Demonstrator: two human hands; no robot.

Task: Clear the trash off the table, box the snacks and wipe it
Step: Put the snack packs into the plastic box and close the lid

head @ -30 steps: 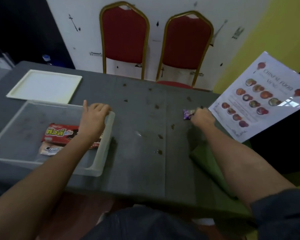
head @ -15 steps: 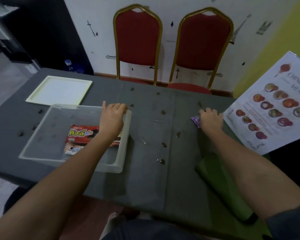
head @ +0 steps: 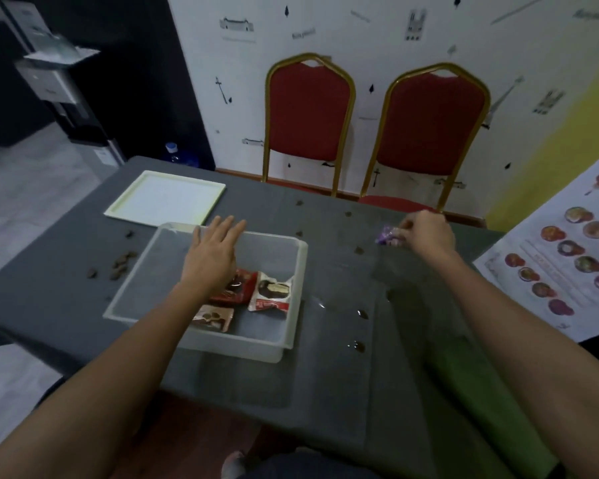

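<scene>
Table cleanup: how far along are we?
Done: three snack packets lie in the clear box. In hand: right hand pinches a purple wrapper; left hand hovers open over the box. Left: brown scraps, wet spots, wiping, lid.

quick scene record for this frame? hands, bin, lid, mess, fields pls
left hand: open, fingers straight, over the bin
right hand: pinches purple wrapper, right of the bin
bin: clear, lid off, three snack packs inside
lid: flat on table, behind the bin
crumbs: brown, scattered left of the bin
spots: wet, dark, right of the bin
cloth: green, under right forearm
menu: at table's right end
</scene>
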